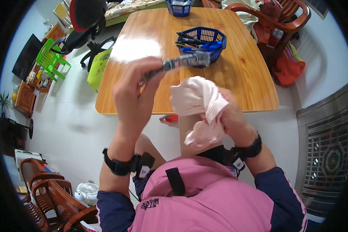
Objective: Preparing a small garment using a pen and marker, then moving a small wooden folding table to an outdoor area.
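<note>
My left hand (139, 87) grips a dark marker pen (188, 61) at one end and holds it out to the right above the table. The pen is blurred and bears printing. Bunched in my right hand (233, 116) is a pale pink cloth (198, 101), its loose part hanging below the table's front edge. A gap separates cloth and pen. Just behind the pen, a blue plastic basket (220, 52) stands on the wooden table (145, 98). Several pens and markers (190, 40) lie in it, black ones and blue ones.
A second blue basket (178, 10) stands at the table's far edge. On the left are an office chair (88, 17) and a green plastic chair (49, 56). A wooden armchair (278, 26) with bags is at the far right. A white fan (88, 192) sits on the floor, lower left.
</note>
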### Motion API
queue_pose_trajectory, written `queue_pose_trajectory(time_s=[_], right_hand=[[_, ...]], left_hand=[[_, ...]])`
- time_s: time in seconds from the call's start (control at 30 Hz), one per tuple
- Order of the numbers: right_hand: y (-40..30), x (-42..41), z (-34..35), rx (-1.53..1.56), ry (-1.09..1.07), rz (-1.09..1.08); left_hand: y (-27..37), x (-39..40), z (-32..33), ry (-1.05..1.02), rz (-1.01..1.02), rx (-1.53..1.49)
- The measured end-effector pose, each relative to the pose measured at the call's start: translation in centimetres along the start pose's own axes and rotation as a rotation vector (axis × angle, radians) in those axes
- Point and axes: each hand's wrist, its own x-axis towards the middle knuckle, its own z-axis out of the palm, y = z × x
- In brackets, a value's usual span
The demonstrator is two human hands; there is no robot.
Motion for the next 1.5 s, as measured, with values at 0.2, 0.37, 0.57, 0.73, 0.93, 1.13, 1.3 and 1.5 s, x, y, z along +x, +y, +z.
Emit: queue_pose_trajectory(time_s=[0.2, 0.37, 0.57, 0.73, 0.93, 1.13, 1.3, 1.5], right_hand=[[-1.5, -3.5, -7.2, -0.348, 0.228, -0.143], [-1.7, -5.6, -11.0, -0.926, 0.370, -0.486], [-4.3, -8.1, -13.6, 0.161, 0.419, -0.149], [-3.3, -5.6, -11.8, -0.743, 0.482, -0.306], [-1.3, -2.4, -11.1, -1.628, 0.309, -0.487], [-1.4, -1.5, -12.0, -1.654, 0.140, -0.429], [-1.6, -1.9, -12.8, -1.725, 0.062, -0.277], [-2.0, -1.1, -12.6, -1.769, 0.004, -0.185]], left_hand=[[-3.1, 7.3, 4.1, -0.124, -0.038, 0.155], [-6.6, 9.0, 8.1, -0.344, -0.074, 0.218], [-6.6, 7.4, 8.4, -0.497, 0.178, 0.457], [-4.8, 4.6, 4.1, -0.438, 0.099, 0.539], [-8.1, -0.3, -5.6, -0.574, -0.191, 0.720], [-10.1, -2.5, -10.1, -0.671, -0.237, 0.760], [-10.0, -1.7, -10.2, -0.794, -0.332, 0.694], [-10.0, -1.2, -10.0, -0.794, -0.388, 0.644]])
